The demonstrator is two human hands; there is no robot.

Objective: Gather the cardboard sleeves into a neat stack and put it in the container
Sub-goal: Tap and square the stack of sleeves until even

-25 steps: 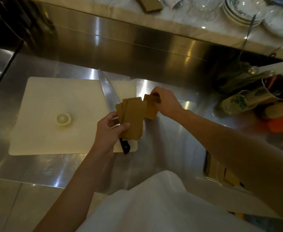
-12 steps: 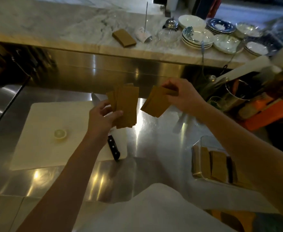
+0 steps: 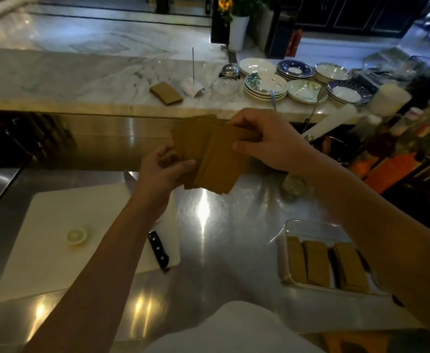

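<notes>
Several flat brown cardboard sleeves (image 3: 209,154) are fanned out in the air above the steel counter, held by both hands. My left hand (image 3: 163,169) grips their lower left edge. My right hand (image 3: 267,141) pinches the upper right group, which overlaps the left group. A clear rectangular container (image 3: 310,225) sits at the lower right on the counter, with three rows of sleeves standing in it. Another small stack of sleeves (image 3: 166,93) lies on the marble ledge behind.
A white cutting board (image 3: 56,225) at the left carries a lemon slice (image 3: 76,236) and a black-handled knife (image 3: 158,253). Stacked plates (image 3: 265,86) and a glass bowl stand on the marble ledge. Bottles, an orange item and a small jar (image 3: 294,184) crowd the right side.
The two hands, apart half a second ago, have come together, so the right hand's sleeves now overlap the left hand's. Both hands rose above the counter, and the view tilted up.
</notes>
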